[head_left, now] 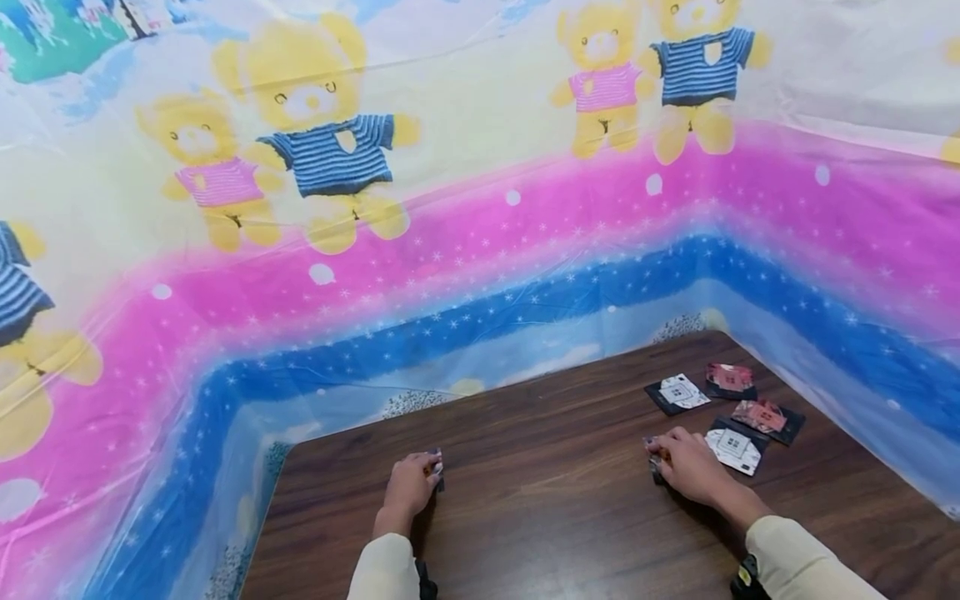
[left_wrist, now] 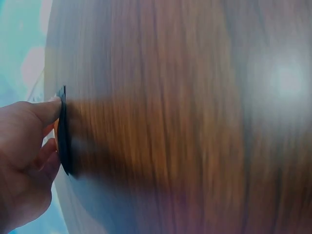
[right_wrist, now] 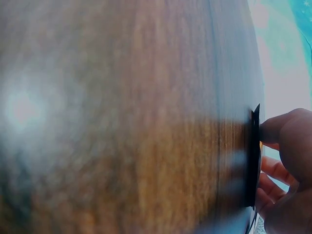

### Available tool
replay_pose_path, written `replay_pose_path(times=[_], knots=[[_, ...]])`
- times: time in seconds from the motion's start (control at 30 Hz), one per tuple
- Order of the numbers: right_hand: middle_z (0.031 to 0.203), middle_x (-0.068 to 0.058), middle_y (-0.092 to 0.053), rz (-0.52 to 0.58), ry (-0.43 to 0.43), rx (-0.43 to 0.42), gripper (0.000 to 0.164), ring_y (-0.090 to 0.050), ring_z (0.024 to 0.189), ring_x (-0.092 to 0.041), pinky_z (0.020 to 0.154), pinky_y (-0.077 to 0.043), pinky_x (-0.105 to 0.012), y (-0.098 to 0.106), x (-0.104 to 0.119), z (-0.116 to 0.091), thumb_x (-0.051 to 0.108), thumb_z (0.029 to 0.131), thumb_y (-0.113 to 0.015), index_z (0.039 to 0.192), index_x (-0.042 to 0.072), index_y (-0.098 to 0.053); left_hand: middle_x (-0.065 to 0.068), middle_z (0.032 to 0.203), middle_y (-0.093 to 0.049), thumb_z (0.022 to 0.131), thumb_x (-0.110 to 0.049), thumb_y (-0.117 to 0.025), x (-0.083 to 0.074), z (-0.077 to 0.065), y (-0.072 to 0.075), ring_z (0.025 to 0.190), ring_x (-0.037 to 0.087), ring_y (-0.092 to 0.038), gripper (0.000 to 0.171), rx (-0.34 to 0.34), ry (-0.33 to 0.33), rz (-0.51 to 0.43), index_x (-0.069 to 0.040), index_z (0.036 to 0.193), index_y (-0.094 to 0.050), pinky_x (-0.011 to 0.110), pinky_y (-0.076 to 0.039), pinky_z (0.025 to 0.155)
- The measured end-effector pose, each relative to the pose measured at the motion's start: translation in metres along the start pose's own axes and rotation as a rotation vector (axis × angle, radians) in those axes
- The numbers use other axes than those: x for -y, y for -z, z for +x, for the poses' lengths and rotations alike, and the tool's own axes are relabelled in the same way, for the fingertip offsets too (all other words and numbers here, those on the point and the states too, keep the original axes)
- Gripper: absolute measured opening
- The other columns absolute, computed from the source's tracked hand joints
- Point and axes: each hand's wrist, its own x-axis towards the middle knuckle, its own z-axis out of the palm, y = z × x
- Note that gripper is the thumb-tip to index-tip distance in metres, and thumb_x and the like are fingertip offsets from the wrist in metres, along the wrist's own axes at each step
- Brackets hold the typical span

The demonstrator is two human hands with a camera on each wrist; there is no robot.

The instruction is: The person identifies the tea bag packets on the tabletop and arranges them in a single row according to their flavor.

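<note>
My left hand [head_left: 410,483] pinches a small flat dark packet [left_wrist: 63,136] between thumb and fingers, over the left part of the wooden table [head_left: 555,517]. The packet is seen nearly edge-on, so its printed face is mostly hidden. On the right side, my right hand [head_left: 688,467] grips a similar dark flat packet [right_wrist: 254,161], also edge-on. Two dark edges show in the right wrist view; whether they are one packet or two I cannot tell. Close beside the right hand lies a black-and-white packet [head_left: 735,448], flat on the table.
Farther back on the right lie another black-and-white packet [head_left: 678,392], a red-and-black packet [head_left: 731,381] and a second red one [head_left: 765,417], which lies close to its neighbours. A cloth printed with bears [head_left: 480,242] hangs behind the table's far and right edges.
</note>
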Motion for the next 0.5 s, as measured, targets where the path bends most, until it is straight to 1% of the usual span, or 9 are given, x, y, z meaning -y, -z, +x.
replay_pose_path(times=[0.1, 0.27, 0.4, 0.5], knots=[[0.112, -0.012, -0.065, 0.0, 0.0, -0.002, 0.025, -0.06, 0.1, -0.031, 0.085, -0.047, -0.051, -0.003, 0.0, 0.001, 0.015, 0.091, -0.072, 0.116, 0.012, -0.074, 0.022, 0.139, -0.061, 0.096, -0.011, -0.07, 0.013, -0.002, 0.007, 0.127, 0.048, -0.055, 0.036, 0.013, 0.03, 0.008, -0.006, 0.131, -0.068, 0.059, -0.047, 0.105], [0.114, -0.013, -0.065, -0.004, -0.02, 0.024, 0.027, -0.059, 0.102, -0.031, 0.086, -0.048, -0.052, -0.003, 0.0, 0.001, 0.017, 0.091, -0.072, 0.118, 0.012, -0.073, 0.025, 0.14, -0.059, 0.096, -0.008, -0.068, 0.031, -0.007, 0.019, 0.127, 0.05, -0.053, 0.035, 0.038, 0.061, 0.023, -0.005, 0.131, -0.067, 0.061, -0.046, 0.104], [0.114, -0.012, -0.065, 0.0, -0.025, 0.03, 0.028, -0.059, 0.101, -0.031, 0.086, -0.047, -0.052, -0.001, 0.0, 0.002, 0.016, 0.091, -0.072, 0.118, 0.013, -0.073, 0.026, 0.141, -0.058, 0.097, -0.006, -0.067, 0.041, -0.009, 0.025, 0.128, 0.051, -0.052, 0.035, 0.041, 0.089, 0.016, -0.005, 0.132, -0.067, 0.062, -0.046, 0.103], [0.113, -0.012, -0.064, 0.002, -0.024, 0.029, 0.028, -0.058, 0.1, -0.03, 0.084, -0.047, -0.052, 0.0, 0.001, 0.002, 0.015, 0.09, -0.072, 0.118, 0.012, -0.073, 0.027, 0.142, -0.057, 0.096, -0.005, -0.066, 0.047, -0.01, 0.029, 0.128, 0.052, -0.051, 0.036, 0.038, 0.095, 0.009, -0.004, 0.132, -0.066, 0.063, -0.046, 0.103]])
